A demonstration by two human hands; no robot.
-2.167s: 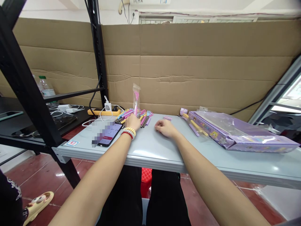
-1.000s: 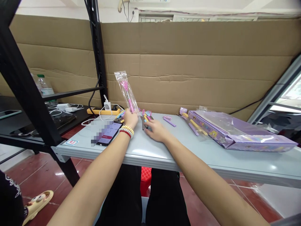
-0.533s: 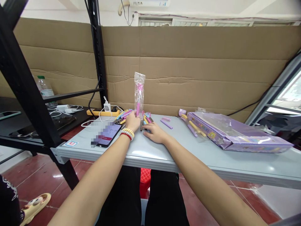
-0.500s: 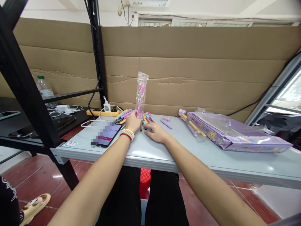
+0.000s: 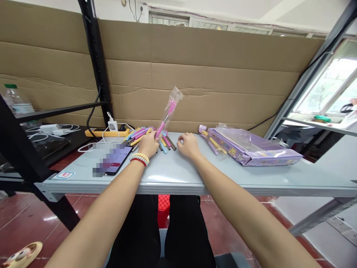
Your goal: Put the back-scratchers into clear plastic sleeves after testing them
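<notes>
My left hand (image 5: 148, 144), with bead bracelets at the wrist, grips the lower end of a pink pen in a clear plastic sleeve (image 5: 169, 111), which leans up and to the right. A heap of coloured pens (image 5: 145, 133) lies on the grey table (image 5: 173, 173) just behind that hand. My right hand (image 5: 188, 145) rests on the table to the right of the pens, fingers curled; whether it holds something small is hidden.
A phone (image 5: 111, 163) lies left of my left hand. A purple stationery box in plastic wrap (image 5: 251, 150) sits at the right, loose purple pieces (image 5: 212, 143) beside it. A yellow power strip (image 5: 107, 131) with chargers is behind. Black shelf frame (image 5: 95, 63) stands left.
My right hand has drawn back from the pen heap to the right. The sleeved pen has tilted further right. The camera has turned to the right.
</notes>
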